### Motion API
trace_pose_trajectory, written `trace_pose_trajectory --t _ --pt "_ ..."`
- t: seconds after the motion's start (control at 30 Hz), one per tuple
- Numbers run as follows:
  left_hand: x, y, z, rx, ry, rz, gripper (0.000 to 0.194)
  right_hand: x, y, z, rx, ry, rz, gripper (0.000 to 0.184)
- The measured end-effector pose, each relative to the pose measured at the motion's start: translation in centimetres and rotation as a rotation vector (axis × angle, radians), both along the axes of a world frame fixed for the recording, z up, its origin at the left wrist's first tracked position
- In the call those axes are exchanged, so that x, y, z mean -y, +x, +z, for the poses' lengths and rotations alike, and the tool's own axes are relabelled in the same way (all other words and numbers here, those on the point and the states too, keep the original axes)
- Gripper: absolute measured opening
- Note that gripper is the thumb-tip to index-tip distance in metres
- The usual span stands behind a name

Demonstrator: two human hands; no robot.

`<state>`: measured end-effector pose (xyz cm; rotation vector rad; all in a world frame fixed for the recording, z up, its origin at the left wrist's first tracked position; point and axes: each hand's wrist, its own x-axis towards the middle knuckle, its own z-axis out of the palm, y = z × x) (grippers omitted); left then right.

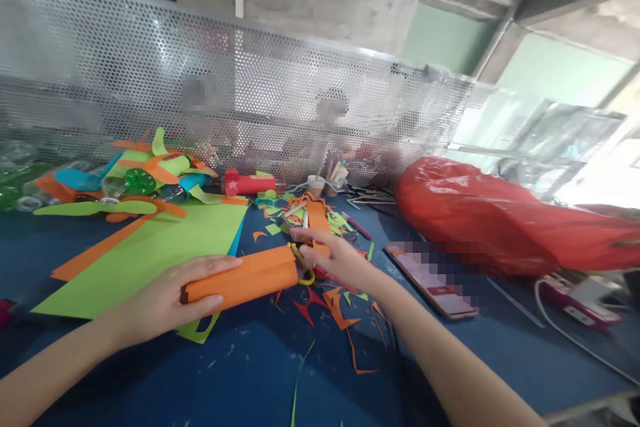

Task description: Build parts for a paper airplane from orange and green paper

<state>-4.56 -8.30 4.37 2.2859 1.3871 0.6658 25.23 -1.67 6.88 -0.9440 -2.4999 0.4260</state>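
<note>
My left hand [170,290] is closed around a tube wrapped in orange paper [245,278], which lies nearly level above the table, its right end slightly raised. Just past that end, my right hand [337,257] reaches over a heap of paper scraps with its fingers stretched out. Close under its fingers is a yellow loop [309,278] that looks like a scissors handle; whether the fingers touch it I cannot tell. An orange paper strip [318,215] lies on the heap behind the right hand. Under my left hand are green paper sheets [165,240].
Bottle craft models with paper propellers [155,170] stand at the back left, beside a red tube [253,184]. A phone [433,280] and a large red plastic bag [490,213] lie to the right. A perforated metal screen [280,80] runs behind the blue table [240,373].
</note>
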Motion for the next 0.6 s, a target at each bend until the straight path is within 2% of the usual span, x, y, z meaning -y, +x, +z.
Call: trace_pose_trajectory --t 0.1,0.17,0.23,0.33,0.6 --pt "-0.1 0.1 -0.5 0.066 0.021 0.018 0.043 -0.8 1.9 0.8 0.343 0.158 -0.545 0.034" --pt "-0.2 0.2 -0.9 0.116 0.044 0.048 0.042 -1.2 3.2 0.9 0.491 0.154 -0.732 0.034" --pt "-0.1 0.3 -1.3 0.154 0.058 0.076 0.041 -1.4 4.1 0.7 0.587 0.09 -0.772 0.033" --pt "0.0 0.4 -1.6 0.172 0.06 0.086 0.041 -1.4 4.6 0.1 0.683 0.018 -0.752 0.025" --pt "0.2 0.4 -0.9 0.176 0.035 0.097 0.041 -2.2 5.2 0.0 0.753 -0.02 -0.717 0.024"
